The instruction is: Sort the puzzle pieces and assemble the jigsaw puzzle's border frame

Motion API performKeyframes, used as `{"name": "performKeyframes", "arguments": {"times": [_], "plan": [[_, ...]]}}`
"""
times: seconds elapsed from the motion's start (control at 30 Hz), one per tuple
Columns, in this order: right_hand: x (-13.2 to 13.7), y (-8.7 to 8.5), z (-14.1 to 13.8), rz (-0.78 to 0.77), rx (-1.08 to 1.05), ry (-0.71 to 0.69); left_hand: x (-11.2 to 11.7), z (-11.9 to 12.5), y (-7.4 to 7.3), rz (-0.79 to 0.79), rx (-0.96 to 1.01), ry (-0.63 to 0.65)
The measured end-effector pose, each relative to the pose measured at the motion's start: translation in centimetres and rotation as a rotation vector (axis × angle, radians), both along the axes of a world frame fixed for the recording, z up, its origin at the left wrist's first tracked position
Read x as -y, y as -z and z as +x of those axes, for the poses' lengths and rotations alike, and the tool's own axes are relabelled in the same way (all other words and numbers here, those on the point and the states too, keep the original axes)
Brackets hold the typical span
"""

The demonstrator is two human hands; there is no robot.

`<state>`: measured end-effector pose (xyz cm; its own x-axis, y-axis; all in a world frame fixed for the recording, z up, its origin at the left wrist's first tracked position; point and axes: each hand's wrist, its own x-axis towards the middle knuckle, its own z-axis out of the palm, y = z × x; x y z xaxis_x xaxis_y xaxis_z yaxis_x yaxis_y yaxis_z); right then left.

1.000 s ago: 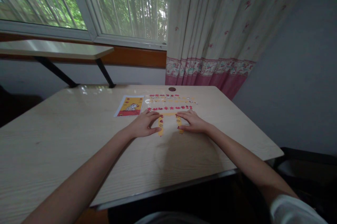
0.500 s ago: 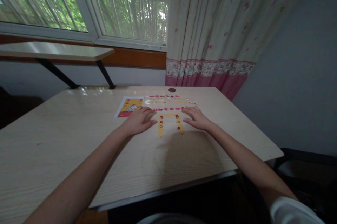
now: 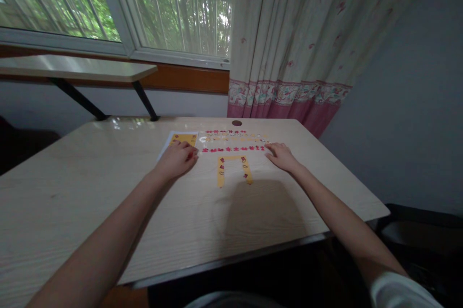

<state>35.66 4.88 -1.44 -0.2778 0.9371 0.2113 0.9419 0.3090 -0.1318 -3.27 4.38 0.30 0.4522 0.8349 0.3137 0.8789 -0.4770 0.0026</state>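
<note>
A yellow, partly joined puzzle frame shaped like an upside-down U lies on the wooden table. Beyond it run rows of loose red and yellow puzzle pieces. My left hand rests on the yellow and red picture card, covering most of it, fingers curled loosely downward. My right hand lies flat on the table at the right end of the piece rows, fingers stretched out, holding nothing.
A small round hole sits near the table's far edge. Behind stand a window, a second table on black legs, and a floral curtain. The table's right edge drops off near a grey wall.
Both hands have left the sides of the yellow frame and moved outward and away from me: the left onto the picture card, the right toward the end of the piece rows.
</note>
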Motion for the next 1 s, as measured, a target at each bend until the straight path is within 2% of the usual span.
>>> {"name": "performKeyframes", "arguments": {"times": [0.43,0.7,1.0], "plan": [[0.0,0.0,0.0,-0.011,-0.017,-0.021,0.3,1.0,0.7,-0.032,-0.035,0.020],[0.0,0.1,-0.8,0.024,-0.035,0.041,0.5,1.2,0.5,-0.012,-0.069,0.005],[-1.0,0.4,-0.7,0.015,-0.252,-0.043,1.1,2.0,0.1,-0.020,-0.055,-0.003]]}}
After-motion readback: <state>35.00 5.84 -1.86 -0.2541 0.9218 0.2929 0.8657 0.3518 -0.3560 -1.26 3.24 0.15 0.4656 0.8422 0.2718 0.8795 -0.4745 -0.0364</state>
